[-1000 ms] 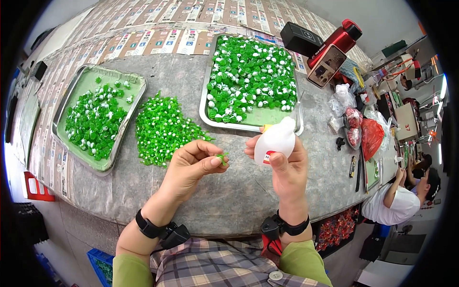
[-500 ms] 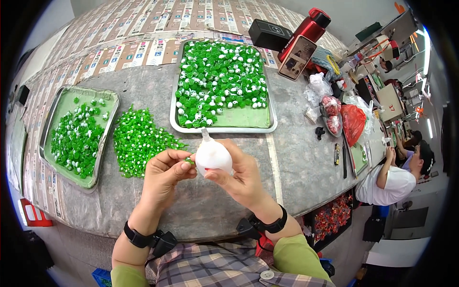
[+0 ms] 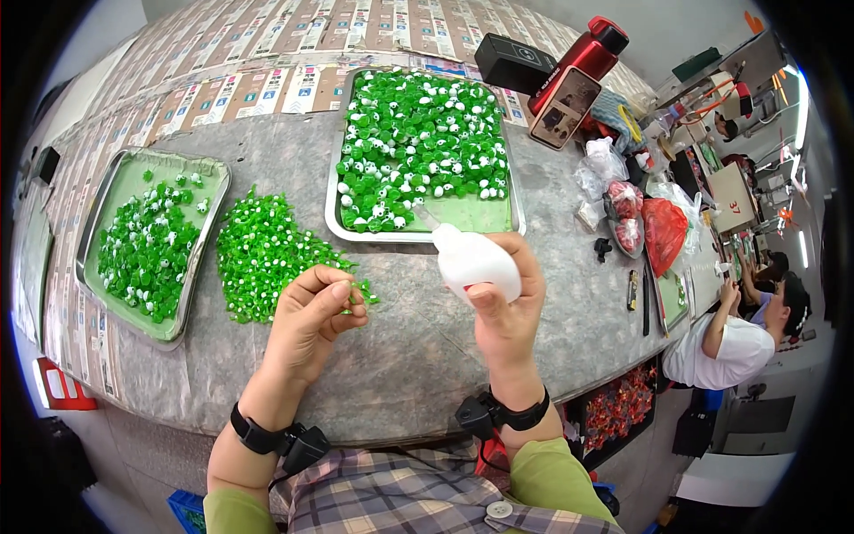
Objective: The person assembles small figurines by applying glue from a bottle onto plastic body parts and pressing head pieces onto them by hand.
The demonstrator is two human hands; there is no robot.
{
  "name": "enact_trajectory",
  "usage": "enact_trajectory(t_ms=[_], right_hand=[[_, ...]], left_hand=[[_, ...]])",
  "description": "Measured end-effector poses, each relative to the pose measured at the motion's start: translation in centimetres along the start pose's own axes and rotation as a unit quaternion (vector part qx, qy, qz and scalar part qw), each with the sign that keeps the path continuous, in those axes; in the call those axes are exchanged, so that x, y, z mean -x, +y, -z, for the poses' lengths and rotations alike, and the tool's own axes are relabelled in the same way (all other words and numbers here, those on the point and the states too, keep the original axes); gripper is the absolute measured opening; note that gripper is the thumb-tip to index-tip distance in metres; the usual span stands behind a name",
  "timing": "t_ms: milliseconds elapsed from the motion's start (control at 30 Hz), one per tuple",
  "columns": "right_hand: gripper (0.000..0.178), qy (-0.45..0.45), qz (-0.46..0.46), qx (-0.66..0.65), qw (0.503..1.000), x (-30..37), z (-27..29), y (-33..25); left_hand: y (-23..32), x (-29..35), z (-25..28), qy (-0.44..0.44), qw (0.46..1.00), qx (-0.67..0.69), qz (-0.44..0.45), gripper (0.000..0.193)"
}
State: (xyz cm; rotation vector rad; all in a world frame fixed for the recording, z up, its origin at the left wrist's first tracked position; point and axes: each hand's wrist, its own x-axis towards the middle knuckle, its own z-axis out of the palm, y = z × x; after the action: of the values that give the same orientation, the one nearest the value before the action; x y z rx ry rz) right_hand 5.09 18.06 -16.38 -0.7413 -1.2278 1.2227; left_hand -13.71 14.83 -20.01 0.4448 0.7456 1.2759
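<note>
My right hand [image 3: 507,311] is wrapped round a white squeeze bottle [image 3: 479,263], thumb on its side. The bottle's clear narrow tip slants up and left over the near rim of the large metal tray [image 3: 400,238]. This tray carries many green pieces with white, black-dotted balls [image 3: 418,133]. My left hand [image 3: 316,311] is closed in a pinch on a small green plastic piece [image 3: 349,309], mostly hidden by the fingertips. Just beyond that hand spreads a loose pile of small green and white pieces [image 3: 271,254] on the grey-covered table.
At left stands a smaller tray [image 3: 182,311] of similar pieces. Back right are a black box [image 3: 511,62], a red bottle [image 3: 592,52] and a leaning phone [image 3: 565,107]. Plastic bags [image 3: 663,233] lie farther right. Another person [image 3: 729,347] sits at the right.
My right hand has moved the squeeze bottle right, away from my left hand, tipping it toward the large tray. The left hand stays nearly in place, still pinching. The view has shifted slightly.
</note>
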Motion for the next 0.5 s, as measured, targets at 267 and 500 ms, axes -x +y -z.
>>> enact_trajectory(t_ms=[267,500], right_hand=[[0.048,0.133,0.121,0.046,0.983,-0.4,-0.3,-1.3],[0.059,0.125,0.169,0.180,0.961,0.3,-0.6,-1.4]], left_hand=[[-0.2,0.1,0.4,-0.034,0.998,-0.004,0.051,0.013],[-0.3,-0.1,0.3,-0.040,0.996,0.015,0.072,0.014]])
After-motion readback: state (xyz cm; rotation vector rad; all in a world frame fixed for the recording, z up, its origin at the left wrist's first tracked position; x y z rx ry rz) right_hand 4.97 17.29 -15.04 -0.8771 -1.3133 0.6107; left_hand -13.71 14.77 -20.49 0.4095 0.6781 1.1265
